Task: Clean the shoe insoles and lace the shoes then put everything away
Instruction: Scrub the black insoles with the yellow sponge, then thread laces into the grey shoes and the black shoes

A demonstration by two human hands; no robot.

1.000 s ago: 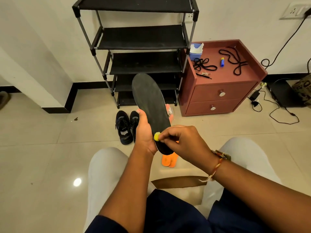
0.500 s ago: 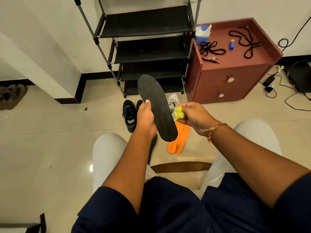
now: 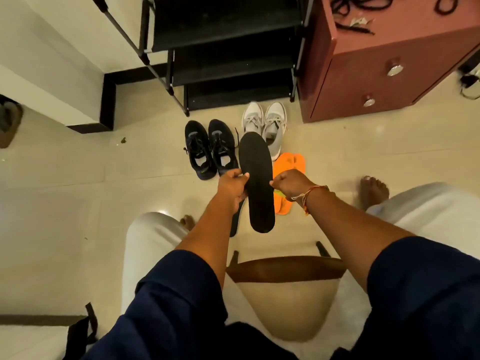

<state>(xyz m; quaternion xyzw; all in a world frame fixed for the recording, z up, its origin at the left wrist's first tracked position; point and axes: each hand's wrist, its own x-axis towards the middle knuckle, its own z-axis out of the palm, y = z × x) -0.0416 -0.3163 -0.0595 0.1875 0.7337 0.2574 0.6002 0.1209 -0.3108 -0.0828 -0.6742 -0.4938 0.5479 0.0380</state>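
Left hand [image 3: 232, 187] pinches left edge of black insole [image 3: 255, 178], held in air above floor [image 3: 78, 203], toe end pointing away. Right hand [image 3: 291, 181] curled, touching insole's right edge; yellow-green cloth [image 3: 279, 193] just visible beneath it. Second insole [image 3: 235, 224] partly hidden under left forearm. On floor beyond: black shoes [image 3: 207, 149], white shoes [image 3: 265, 123], orange insoles [image 3: 285, 183]. Laces [image 3: 361, 3] on cabinet [image 3: 376, 63].

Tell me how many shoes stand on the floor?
4: two black shoes left of the held insole, two white shoes behind it, near the rack. Others may be hidden.
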